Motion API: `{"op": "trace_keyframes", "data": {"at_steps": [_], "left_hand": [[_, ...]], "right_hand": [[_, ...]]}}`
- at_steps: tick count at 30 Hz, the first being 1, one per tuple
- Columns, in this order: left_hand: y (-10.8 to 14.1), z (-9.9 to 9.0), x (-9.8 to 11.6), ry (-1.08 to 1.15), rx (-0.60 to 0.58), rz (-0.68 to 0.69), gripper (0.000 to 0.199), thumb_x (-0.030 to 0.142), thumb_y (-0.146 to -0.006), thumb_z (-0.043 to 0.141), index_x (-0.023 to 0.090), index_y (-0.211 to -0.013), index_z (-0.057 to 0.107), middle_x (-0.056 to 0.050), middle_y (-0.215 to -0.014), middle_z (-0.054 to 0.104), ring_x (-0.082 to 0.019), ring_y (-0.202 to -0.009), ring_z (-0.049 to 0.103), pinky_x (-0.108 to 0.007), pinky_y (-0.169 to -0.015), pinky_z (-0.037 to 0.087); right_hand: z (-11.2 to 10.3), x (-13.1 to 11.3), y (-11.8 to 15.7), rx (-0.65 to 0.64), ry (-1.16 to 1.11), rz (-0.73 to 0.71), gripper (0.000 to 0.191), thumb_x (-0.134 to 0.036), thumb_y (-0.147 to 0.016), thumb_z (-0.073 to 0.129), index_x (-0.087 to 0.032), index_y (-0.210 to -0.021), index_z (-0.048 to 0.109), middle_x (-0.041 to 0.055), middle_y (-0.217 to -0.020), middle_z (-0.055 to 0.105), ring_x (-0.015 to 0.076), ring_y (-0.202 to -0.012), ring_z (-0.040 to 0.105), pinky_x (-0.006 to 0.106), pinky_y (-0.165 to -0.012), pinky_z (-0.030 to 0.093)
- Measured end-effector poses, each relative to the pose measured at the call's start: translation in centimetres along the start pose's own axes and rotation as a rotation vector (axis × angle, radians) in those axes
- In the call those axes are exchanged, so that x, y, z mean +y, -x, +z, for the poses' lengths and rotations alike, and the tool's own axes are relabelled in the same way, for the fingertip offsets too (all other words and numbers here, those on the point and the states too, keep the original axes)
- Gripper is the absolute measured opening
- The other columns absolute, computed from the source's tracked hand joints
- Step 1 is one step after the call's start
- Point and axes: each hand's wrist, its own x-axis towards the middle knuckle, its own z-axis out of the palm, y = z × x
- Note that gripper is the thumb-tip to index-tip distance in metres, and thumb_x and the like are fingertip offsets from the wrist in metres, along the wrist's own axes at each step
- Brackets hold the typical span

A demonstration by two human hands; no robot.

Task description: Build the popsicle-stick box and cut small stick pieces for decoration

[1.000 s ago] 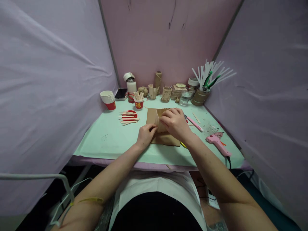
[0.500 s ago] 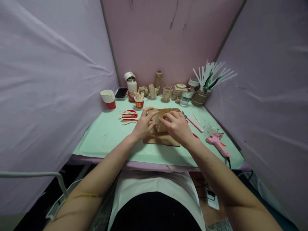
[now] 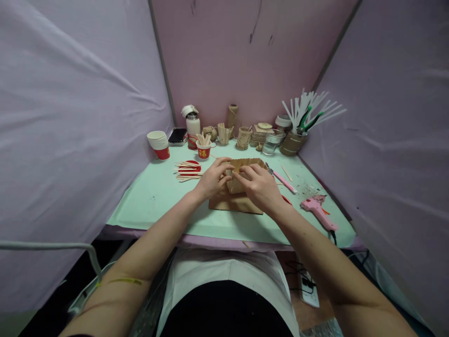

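Note:
A small brown cardboard box [image 3: 236, 186] with a scalloped edge stands on a flat cardboard piece [image 3: 233, 204] in the middle of the table. At its left corner are the bent fingers of my left hand [image 3: 213, 180], closed on the wall's edge. My right hand [image 3: 259, 185] comes over the box from the right, thumb and fingers pinched at the top of the near wall. The two hands' fingertips nearly meet there. Whether a small piece sits between them is too fine to make out. My right hand hides the box's right side.
Craft sticks [image 3: 189, 172] lie on a red disc to the left, near a red cup of sticks [image 3: 203, 150] and stacked paper cups [image 3: 159, 145]. Rightward are a pink utility knife [image 3: 284, 181] and a pink glue gun [image 3: 319, 213]. A glass of water [image 3: 271, 142] stands behind.
My left hand's fingers have drawn together and moved slightly right, onto the box's corner. My right hand stays nearly where it was, still pinched at the near wall.

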Motion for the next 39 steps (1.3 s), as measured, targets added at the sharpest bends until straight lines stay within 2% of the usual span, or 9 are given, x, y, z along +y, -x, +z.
{"op": "trace_keyframes", "data": {"at_steps": [4,8,14,21,33,36,39], "left_hand": [[0.0,0.1,0.0,-0.008,0.017,0.023,0.024,0.010,-0.083,0.056,0.018,-0.104,0.061,-0.011,-0.125,0.054,-0.021,-0.117,0.053,-0.037,-0.095,0.049],[0.0,0.1,-0.1,-0.009,0.029,0.030,0.023,0.009,-0.082,0.057,0.018,-0.103,0.061,-0.011,-0.123,0.056,-0.021,-0.118,0.053,-0.038,-0.097,0.048],[0.1,0.3,-0.3,-0.004,0.023,0.034,0.028,0.008,-0.081,0.057,0.019,-0.108,0.060,-0.011,-0.124,0.056,-0.021,-0.119,0.053,-0.039,-0.099,0.046],[0.3,0.6,-0.8,-0.011,0.043,0.034,0.026,0.012,-0.083,0.057,0.020,-0.108,0.060,-0.009,-0.122,0.057,-0.021,-0.119,0.053,-0.041,-0.103,0.043],[0.4,0.7,-1.0,-0.001,0.043,0.034,0.029,0.011,-0.083,0.057,0.020,-0.110,0.059,-0.010,-0.123,0.056,-0.022,-0.120,0.052,-0.041,-0.101,0.045],[0.4,0.8,-0.9,0.005,0.056,0.043,0.031,0.011,-0.082,0.058,0.020,-0.111,0.058,-0.009,-0.123,0.056,-0.021,-0.117,0.054,-0.040,-0.099,0.045],[1.0,1.2,-0.8,0.035,0.111,-0.034,0.040,0.012,-0.080,0.061,0.021,-0.119,0.053,-0.009,-0.126,0.053,-0.017,-0.097,0.061,-0.034,-0.087,0.051]], "right_hand": [[0.2,0.0,0.1,0.015,-0.009,0.003,0.033,-0.015,-0.097,0.037,-0.013,-0.116,0.063,0.0141,-0.107,0.064,0.0252,-0.093,0.047,0.036,-0.078,0.042],[0.6,0.1,0.2,0.056,-0.097,0.036,0.031,-0.015,-0.096,0.039,-0.016,-0.116,0.063,0.0123,-0.107,0.064,0.0246,-0.095,0.048,0.036,-0.082,0.042],[1.0,0.8,-0.2,0.146,-0.269,0.166,0.025,-0.020,-0.094,0.048,-0.017,-0.111,0.066,0.0099,-0.103,0.067,0.0246,-0.097,0.052,0.037,-0.084,0.042],[1.2,1.0,-1.3,0.110,-0.325,0.189,0.019,-0.025,-0.093,0.053,-0.021,-0.096,0.071,0.0061,-0.096,0.071,0.0226,-0.094,0.055,0.036,-0.083,0.037],[1.8,1.2,-2.5,0.022,-0.257,0.238,0.013,-0.024,-0.089,0.058,-0.021,-0.081,0.067,0.0040,-0.088,0.071,0.0225,-0.089,0.057,0.035,-0.080,0.030],[1.9,1.2,-2.5,0.021,-0.276,0.230,0.011,-0.023,-0.088,0.059,-0.022,-0.080,0.067,0.0030,-0.086,0.071,0.0219,-0.088,0.058,0.034,-0.078,0.030],[2.0,1.3,-2.4,0.027,-0.303,0.231,0.010,-0.024,-0.088,0.060,-0.021,-0.080,0.066,0.0023,-0.085,0.071,0.0212,-0.087,0.058,0.034,-0.079,0.030]]}}
